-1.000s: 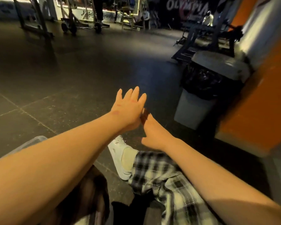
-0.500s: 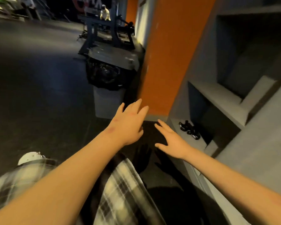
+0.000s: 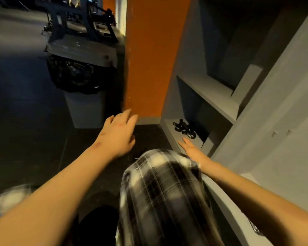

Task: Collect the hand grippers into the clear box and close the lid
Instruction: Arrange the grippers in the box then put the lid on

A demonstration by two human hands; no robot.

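Note:
Black hand grippers (image 3: pixel 184 129) lie in a small pile on the lowest grey shelf (image 3: pixel 174 137), near its front edge. My right hand (image 3: pixel 193 150) is stretched out flat toward them, fingertips a short way in front of the pile, holding nothing. My left hand (image 3: pixel 118 135) hovers open over the dark floor to the left, below the orange wall panel, also empty. The clear box is not in view.
A grey bin (image 3: pixel 84 82) with a black liner stands on the floor at the left, beside the orange panel (image 3: pixel 149 59). The grey shelf unit (image 3: pixel 220 96) fills the right side. My knee in plaid trousers (image 3: pixel 164 183) rises between my arms.
The view has swung right, from the open floor to the shelf unit. My right hand has moved closer to the grippers; my knee has come up between my arms.

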